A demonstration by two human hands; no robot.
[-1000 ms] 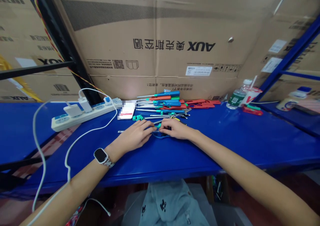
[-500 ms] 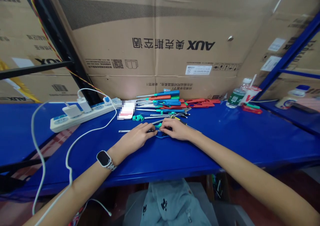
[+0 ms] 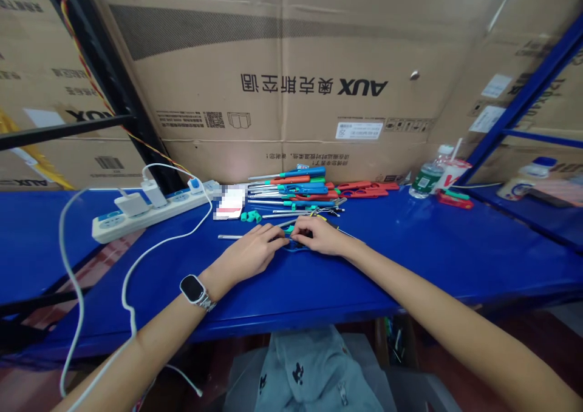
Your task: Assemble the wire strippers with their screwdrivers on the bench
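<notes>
Backdrop: AUX carton (image 3: 296, 54) standing behind the blue bench (image 3: 410, 248), its print upside down.
Bench, L side: power strip (image 3: 157, 213) w/ white plugs, set diag. near the back edge, prob. so leads stay off the work spot; phone (image 3: 233, 202) lies just R of it.
Pile: long-nosed utility lighters (image 3: 305, 189), by the look, metal noses pointing L, prob. laid one way for easy pickup; red handle pieces (image 3: 368, 190) to their R.
Small parts: teal caps (image 3: 250, 216) in a cluster in front of the pile, within easy reach.
L hand: palm down, fingers bent and bunched, tips at the blue piece (image 3: 296, 249); exact grip hidden. Metal tube (image 3: 229, 237) pokes out past it, flat on bench.
R hand: (image 3: 319, 235) thumb and index pinched together over the same spot; what's btwn tips too small to tell.
Blue piece: on bench, btwn/under fingertips, mostly covered; kept low prob. so bench backs it up.
Far R: water bottle (image 3: 423, 182) beside cup w/ straw (image 3: 454, 172), well apart from hands, prob. vs. spills.
</notes>
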